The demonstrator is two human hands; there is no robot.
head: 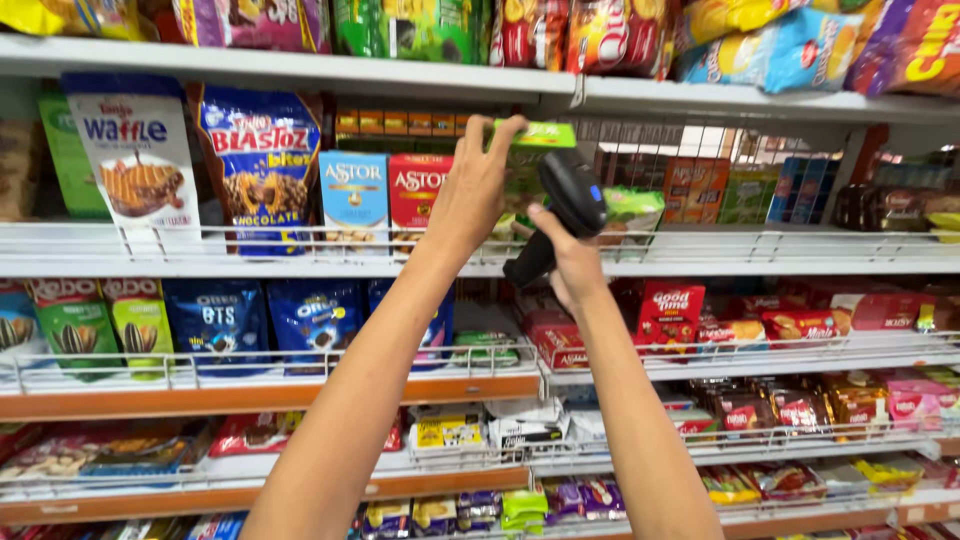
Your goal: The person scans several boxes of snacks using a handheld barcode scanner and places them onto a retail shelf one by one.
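Note:
My left hand (478, 185) is raised to the second shelf and grips a green snack package (540, 135) by its upper edge, tilted toward me. Right beside it, my right hand (572, 262) holds a black handheld barcode scanner (568, 205), its head pointed at the green package from just below. Both forearms reach up from the bottom of the head view. The lower part of the green package is hidden behind the scanner and my fingers.
White wire-fronted shelves (250, 262) are packed with snack bags and boxes. A blue box (353, 195) and a red box (414, 190) stand left of my left hand. Another green bag (632, 208) lies right of the scanner. Lower orange-edged shelves (300, 390) hold several biscuit packs.

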